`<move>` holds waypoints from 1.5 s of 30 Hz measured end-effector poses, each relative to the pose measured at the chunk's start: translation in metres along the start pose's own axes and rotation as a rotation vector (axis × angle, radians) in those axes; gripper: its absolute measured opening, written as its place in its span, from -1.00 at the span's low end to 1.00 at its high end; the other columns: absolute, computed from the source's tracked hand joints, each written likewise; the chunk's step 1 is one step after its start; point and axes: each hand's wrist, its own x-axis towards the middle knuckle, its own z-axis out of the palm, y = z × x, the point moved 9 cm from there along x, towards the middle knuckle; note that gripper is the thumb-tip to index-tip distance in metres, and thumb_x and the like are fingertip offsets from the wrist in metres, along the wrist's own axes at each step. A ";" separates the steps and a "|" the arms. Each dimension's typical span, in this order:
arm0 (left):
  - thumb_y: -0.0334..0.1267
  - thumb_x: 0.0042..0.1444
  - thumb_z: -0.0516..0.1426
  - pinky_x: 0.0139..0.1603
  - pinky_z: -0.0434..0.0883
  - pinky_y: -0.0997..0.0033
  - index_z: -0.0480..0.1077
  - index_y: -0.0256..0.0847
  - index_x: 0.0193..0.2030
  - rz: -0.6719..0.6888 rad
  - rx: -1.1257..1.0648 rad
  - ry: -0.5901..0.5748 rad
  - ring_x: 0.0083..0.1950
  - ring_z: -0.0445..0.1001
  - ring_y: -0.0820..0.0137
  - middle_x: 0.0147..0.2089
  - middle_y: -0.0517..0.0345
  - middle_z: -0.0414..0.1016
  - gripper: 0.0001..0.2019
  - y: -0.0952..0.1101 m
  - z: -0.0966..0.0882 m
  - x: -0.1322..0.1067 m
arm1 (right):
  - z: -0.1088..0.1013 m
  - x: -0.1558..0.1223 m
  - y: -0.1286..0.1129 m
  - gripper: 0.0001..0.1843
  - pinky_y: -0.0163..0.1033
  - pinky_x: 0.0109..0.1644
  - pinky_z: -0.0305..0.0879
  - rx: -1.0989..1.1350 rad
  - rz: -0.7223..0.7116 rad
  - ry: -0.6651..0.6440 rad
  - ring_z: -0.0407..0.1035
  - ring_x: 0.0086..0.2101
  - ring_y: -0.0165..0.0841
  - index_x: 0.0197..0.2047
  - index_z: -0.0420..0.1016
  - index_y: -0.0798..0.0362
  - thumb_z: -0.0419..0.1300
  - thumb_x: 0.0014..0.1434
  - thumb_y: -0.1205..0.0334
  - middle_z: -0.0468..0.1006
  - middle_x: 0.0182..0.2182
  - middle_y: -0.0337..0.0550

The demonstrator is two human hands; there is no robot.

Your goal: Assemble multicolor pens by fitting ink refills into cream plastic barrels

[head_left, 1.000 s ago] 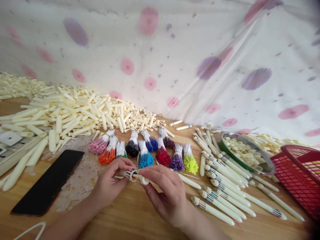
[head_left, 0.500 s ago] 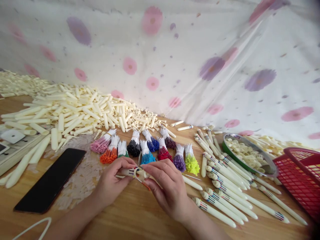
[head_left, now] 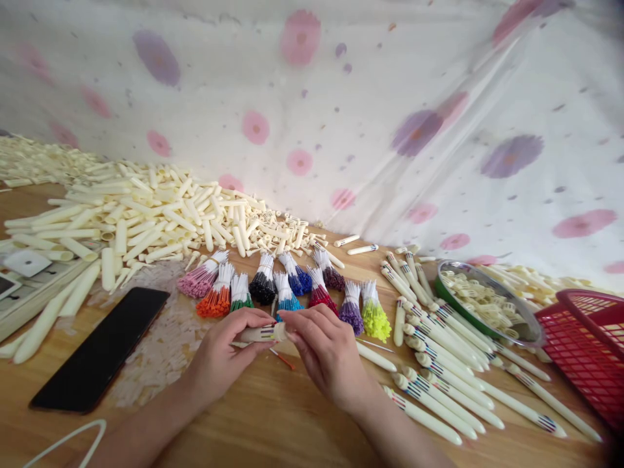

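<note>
Both of my hands meet over the front of the table on one cream multicolour pen. My left hand is closed round its barrel, thumb below and fingers above. At the pen's right end, my right hand is closed, its fingertips pressed against a pale end piece that they partly cover. Small coloured sliders show in slots near that end. Just below the pen, an orange-tipped refill shows against the table. Behind my hands stand bundles of refills, among them blue, red and orange.
Cream pen barrels are heaped at the back left. A black phone lies on the left beside clear plastic pieces. On the right are rows of multicolour pens, a green-sided bowl of cream parts and a red basket.
The pen's open end, with a gap visible before, now meets the pale end piece in my right fingers. The orange-tipped refill shows more fully below. The view has shifted slightly.
</note>
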 end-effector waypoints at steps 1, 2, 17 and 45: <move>-0.36 -0.01 0.18 -0.20 0.47 0.42 0.44 -0.14 -0.24 0.004 0.033 -0.015 -0.18 0.51 0.34 -0.20 0.10 0.52 -0.85 0.001 0.001 0.000 | 0.001 0.000 0.004 -0.82 -0.28 -0.27 0.30 -0.021 0.018 0.002 0.34 -0.35 -0.36 -0.15 0.38 0.12 -0.01 0.25 0.31 0.53 -0.32 -0.09; -0.35 0.00 0.18 -0.20 0.47 0.42 0.44 -0.14 -0.22 0.008 0.062 -0.028 -0.18 0.51 0.34 -0.20 0.10 0.53 -0.83 0.001 0.001 -0.001 | 0.002 0.000 0.009 -0.83 -0.30 -0.31 0.27 -0.045 0.038 0.001 0.33 -0.38 -0.37 -0.21 0.38 0.12 -0.02 0.26 0.29 0.52 -0.37 -0.09; -0.42 0.07 0.07 -0.26 0.46 0.37 0.44 -0.19 -0.23 0.305 0.473 0.078 -0.30 0.55 0.31 -0.31 0.06 0.60 -0.83 0.023 0.007 -0.009 | 0.059 -0.021 0.049 -0.66 -0.37 -0.55 -0.05 0.209 0.478 -0.196 0.03 -0.65 -0.48 -0.53 0.08 0.01 -0.19 0.27 0.15 0.15 -0.67 -0.33; -0.24 0.13 0.02 -0.33 0.33 0.39 0.33 -0.16 -0.38 0.185 0.556 -0.048 -0.34 0.43 0.30 -0.39 0.13 0.43 -0.88 0.013 0.009 0.000 | 0.058 -0.029 0.100 -0.61 -0.38 -0.65 -0.07 0.763 0.797 -0.149 -0.01 -0.74 -0.53 -0.56 0.06 0.00 -0.09 0.23 0.01 0.11 -0.79 -0.44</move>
